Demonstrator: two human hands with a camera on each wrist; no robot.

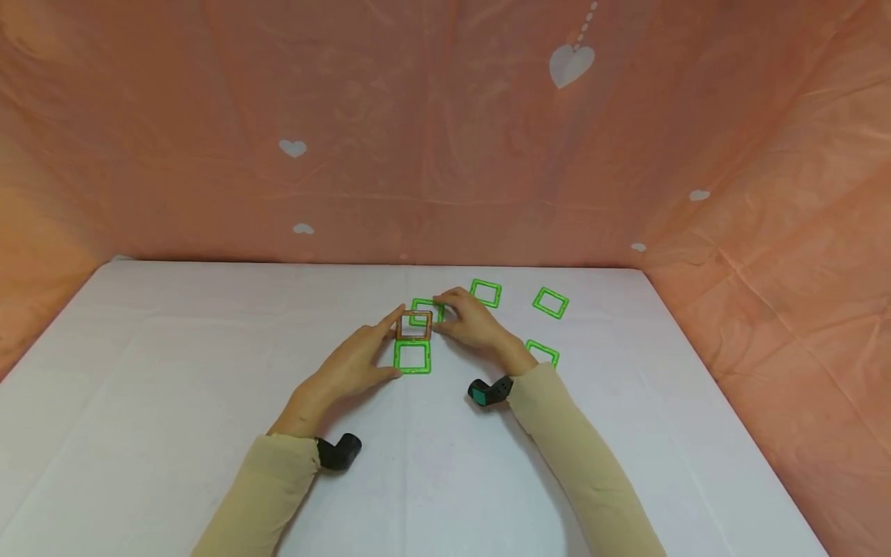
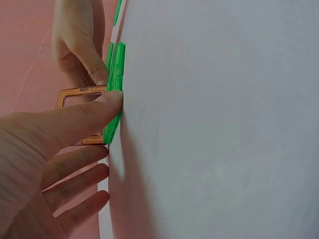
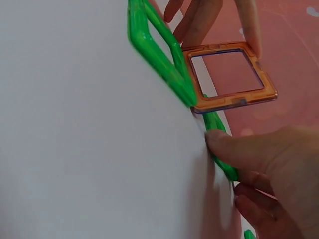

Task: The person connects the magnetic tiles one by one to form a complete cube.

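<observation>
A clear orange magnetic square tile [image 1: 431, 326] stands upright along the far edge of a green square tile [image 1: 429, 357] lying on the table. My left hand [image 1: 351, 360] spans this pair from the left, its thumb on the green tile's near corner and its index finger at the orange tile's top corner. Just behind, a second green tile [image 1: 418, 302] is partly hidden by the orange one. My right hand [image 1: 476, 321] holds that rear tile by its right side, thumb nearer and fingers beyond. In the right wrist view, the orange tile [image 3: 234, 103] rises from the tiles' meeting edges.
Three more green square tiles lie to the right: one [image 1: 500, 298] past my right hand, one [image 1: 565, 309] farther right, and one [image 1: 555, 356] partly behind my right forearm. A white cloth covers the table [image 1: 209, 348]. An orange curtain [image 1: 418, 155] with hearts hangs behind it.
</observation>
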